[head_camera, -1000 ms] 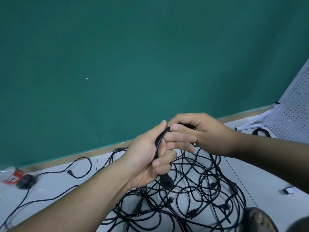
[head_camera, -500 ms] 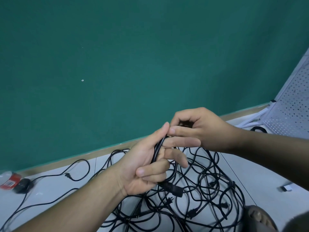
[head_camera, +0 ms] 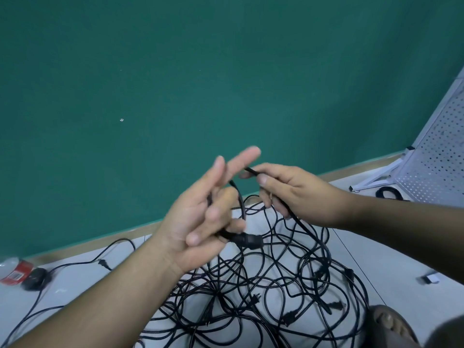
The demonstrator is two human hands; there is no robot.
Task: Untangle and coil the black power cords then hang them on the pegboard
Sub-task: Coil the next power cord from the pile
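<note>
Cord (head_camera: 241,201) strung between left hand (head_camera: 198,222), right hand (head_camera: 298,194)

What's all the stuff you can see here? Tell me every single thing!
held cord: one, black, between both hands
cord pile: too tangled to count, black, on the floor under the hands
loose cord: one, black, floor at left
coiled cord: one, black, by the pegboard's foot
pegboard: one, white, leaning at right
bottle: one, clear with red label, lying far left
small dark object: one, black, beside the bottle; cannot tell what
small white object: one, floor at right
wall: one, green, behind
floor: white, below
left hand: lower fingers curled round the held cord
right hand: pinches the held cord
foot: one, bottom right
</note>
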